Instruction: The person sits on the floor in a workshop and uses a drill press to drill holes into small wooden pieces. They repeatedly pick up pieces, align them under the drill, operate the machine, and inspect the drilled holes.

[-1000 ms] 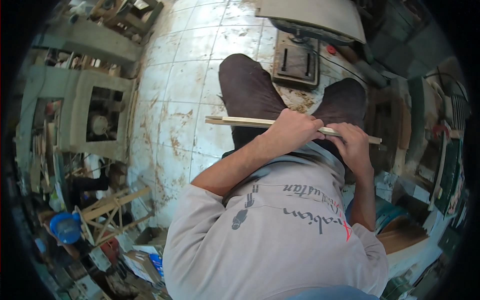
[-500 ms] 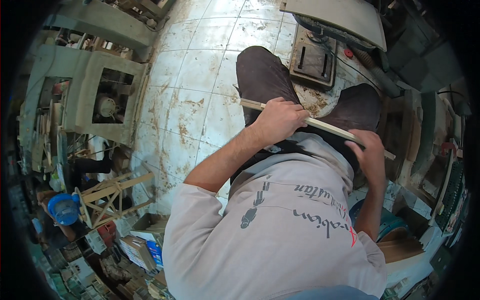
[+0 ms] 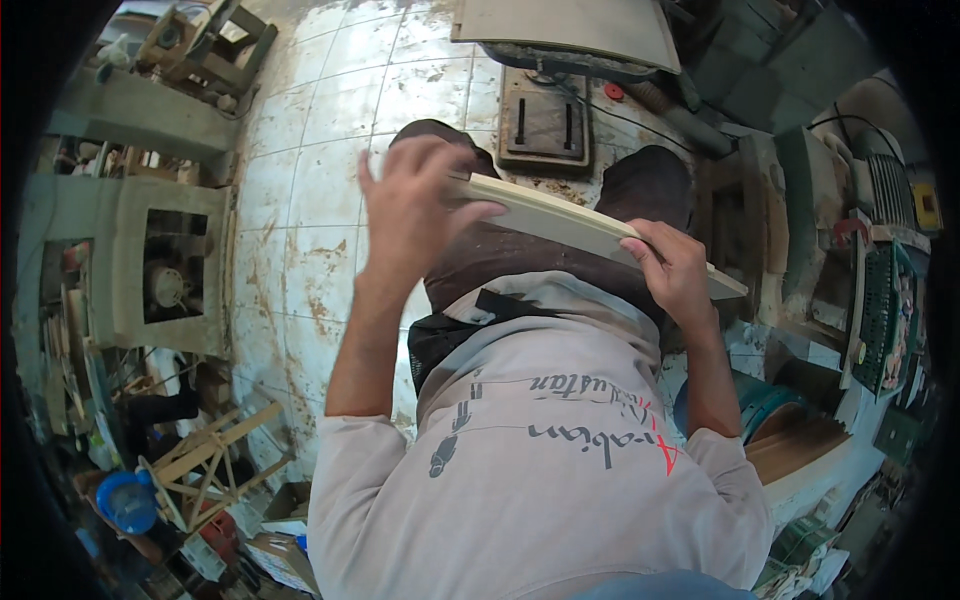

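A long, narrow pale wooden board [image 3: 560,218] lies slantwise over my thighs, its light edge uppermost and its flat whitish face turned partly toward me. Toward its right end my right hand [image 3: 672,265] grips it, thumb on the near face and fingers over the top edge. At the left end, my left hand [image 3: 412,205] is raised and blurred by motion. Its thumb stretches out beside the board's end and the fingers are spread apart; whether it touches the board is hard to make out.
Ahead stands a machine with a flat table [image 3: 570,28] above a slotted metal base [image 3: 545,122]. A machine housing [image 3: 178,265] is at the left. Lower left are a wooden frame [image 3: 215,465] and a person with a blue cap [image 3: 128,502]. A green crate [image 3: 885,320] sits right.
My left hand has left its grip on the board and swung up and left. The board has tilted, showing its broad face. My view has shifted to the right.
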A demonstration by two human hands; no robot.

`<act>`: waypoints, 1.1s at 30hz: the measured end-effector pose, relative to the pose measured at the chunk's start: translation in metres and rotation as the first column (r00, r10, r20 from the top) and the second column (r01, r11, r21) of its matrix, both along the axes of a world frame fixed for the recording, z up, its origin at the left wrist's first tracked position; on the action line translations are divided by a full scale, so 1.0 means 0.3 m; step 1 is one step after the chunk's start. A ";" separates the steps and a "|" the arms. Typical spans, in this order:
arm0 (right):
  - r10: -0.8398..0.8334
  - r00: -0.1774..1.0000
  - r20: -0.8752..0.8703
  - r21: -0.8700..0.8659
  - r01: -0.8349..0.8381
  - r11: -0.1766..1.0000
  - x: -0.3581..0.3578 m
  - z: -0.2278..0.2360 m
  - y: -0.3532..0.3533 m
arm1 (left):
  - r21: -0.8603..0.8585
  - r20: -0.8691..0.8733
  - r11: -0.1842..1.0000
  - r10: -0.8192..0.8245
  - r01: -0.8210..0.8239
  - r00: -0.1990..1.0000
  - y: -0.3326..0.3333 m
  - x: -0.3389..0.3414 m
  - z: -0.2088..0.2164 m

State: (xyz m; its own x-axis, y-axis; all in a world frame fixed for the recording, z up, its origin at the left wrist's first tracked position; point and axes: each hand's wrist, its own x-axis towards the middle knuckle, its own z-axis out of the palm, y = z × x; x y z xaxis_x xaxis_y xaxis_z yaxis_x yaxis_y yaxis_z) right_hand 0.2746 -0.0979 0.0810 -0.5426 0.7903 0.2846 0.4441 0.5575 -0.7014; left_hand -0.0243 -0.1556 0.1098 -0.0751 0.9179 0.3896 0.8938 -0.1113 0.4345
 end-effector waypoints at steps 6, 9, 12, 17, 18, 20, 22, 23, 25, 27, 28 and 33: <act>-0.054 0.986 -0.156 -0.431 -0.018 0.902 0.035 0.001 0.028 | 0.038 0.998 0.991 -0.043 0.131 0.036 0.000 0.026 -0.045; -0.019 0.978 -0.206 -0.586 -0.108 0.803 0.049 -0.029 0.051 | 0.122 0.989 0.978 -0.106 0.168 -0.102 0.020 0.049 -0.011; -0.008 0.960 -0.281 -0.699 -0.199 0.687 0.064 -0.068 0.056 | 0.159 0.983 0.970 -0.138 0.187 -0.118 0.032 0.078 -0.003; -0.032 0.943 -0.330 -0.787 -0.257 0.561 0.049 -0.109 0.043 | 0.175 0.980 0.964 -0.152 0.198 -0.125 0.047 0.085 0.000; -0.040 0.940 -0.339 -0.799 -0.265 0.539 0.046 -0.112 0.040 | 0.187 0.976 0.962 -0.159 0.201 -0.147 0.049 0.085 -0.002; -0.045 0.933 -0.356 -0.813 -0.286 0.507 0.042 -0.119 0.038 | 0.189 0.975 0.964 -0.162 0.186 -0.154 0.052 0.090 -0.003; -0.042 0.926 -0.374 -0.817 -0.308 0.487 0.039 -0.122 0.040 | 0.173 0.980 0.973 -0.155 0.154 -0.127 0.058 0.099 0.000; -0.042 0.929 -0.369 -0.822 -0.305 0.481 0.038 -0.121 0.040 | 0.180 0.979 0.972 -0.163 0.153 -0.120 0.059 0.098 0.000; -0.039 0.932 -0.359 -0.830 -0.300 0.469 0.035 -0.118 0.041 | 0.195 0.978 0.969 -0.180 0.149 -0.105 0.061 0.093 -0.002; -0.040 0.942 -0.332 -0.843 -0.278 0.461 0.034 -0.110 0.034 | 0.195 0.977 0.972 -0.180 0.134 -0.118 0.059 0.092 0.000; -0.040 0.947 -0.319 -0.849 -0.267 0.456 0.032 -0.105 0.030 | 0.194 0.976 0.973 -0.178 0.126 -0.124 0.057 0.091 0.001; 0.100 0.899 -0.427 -0.704 -0.400 0.587 -0.021 -0.054 -0.002 | 0.278 0.959 0.951 -0.267 0.135 -0.091 0.036 0.125 0.010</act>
